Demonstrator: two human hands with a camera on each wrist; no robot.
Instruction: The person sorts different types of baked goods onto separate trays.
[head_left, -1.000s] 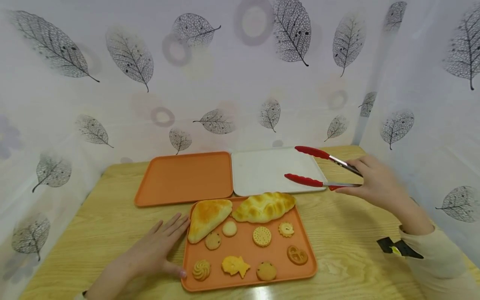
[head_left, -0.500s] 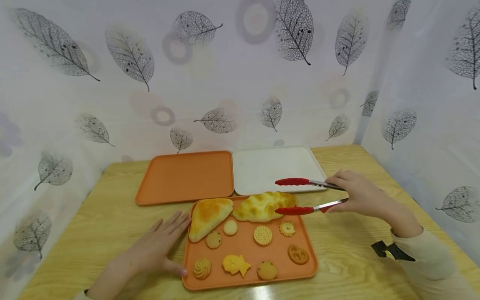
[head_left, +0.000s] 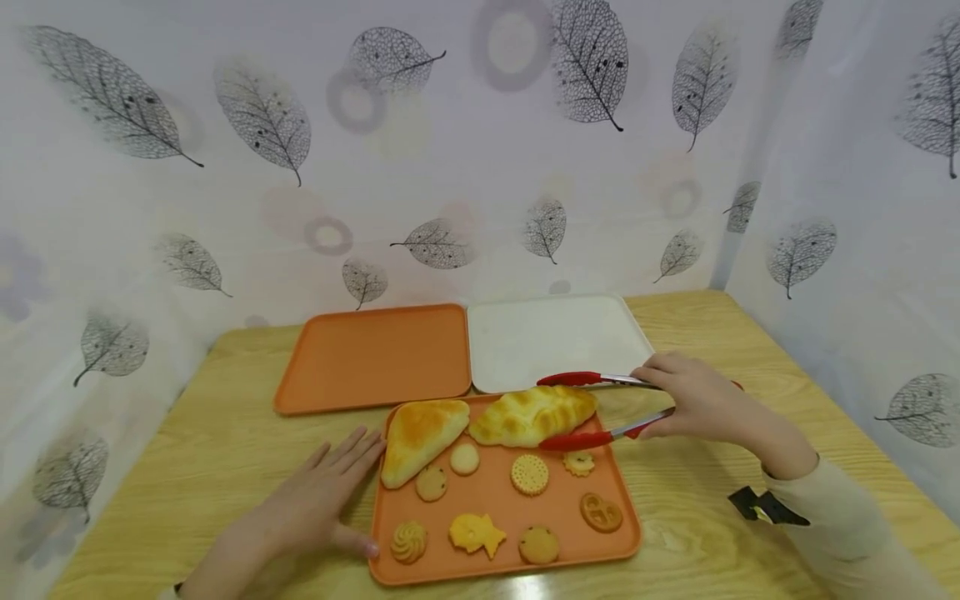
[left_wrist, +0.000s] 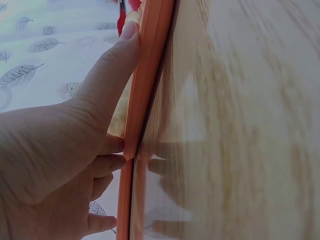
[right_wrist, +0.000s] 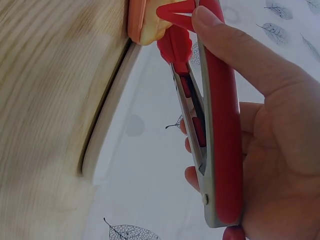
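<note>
In the head view my left hand (head_left: 300,508) lies at the left edge of the front orange tray (head_left: 480,493), fingers extended. Its thumb and fingertips touch the rim, as the left wrist view also shows. My right hand (head_left: 701,402) grips red-tipped metal tongs (head_left: 576,441), thumb on one arm and fingers on the other. The spread tong tips straddle the right half of a long ridged bread (head_left: 510,419), one beyond it and one on the near side. Whether they press on it I cannot tell. Beside it lies a triangular bread (head_left: 420,437).
Several small biscuits fill the nearer part of the tray, among them a fish-shaped one (head_left: 477,533) and a pretzel-shaped one (head_left: 601,512). Behind stand another orange tray (head_left: 382,354) and a white tray (head_left: 551,337), side by side. Leaf-patterned curtain (head_left: 480,150) encloses the wooden table (head_left: 705,517).
My right hand has brought the tongs left and nearer to me, from above the white tray to around the ridged bread. My left hand has stayed at the tray's edge.
</note>
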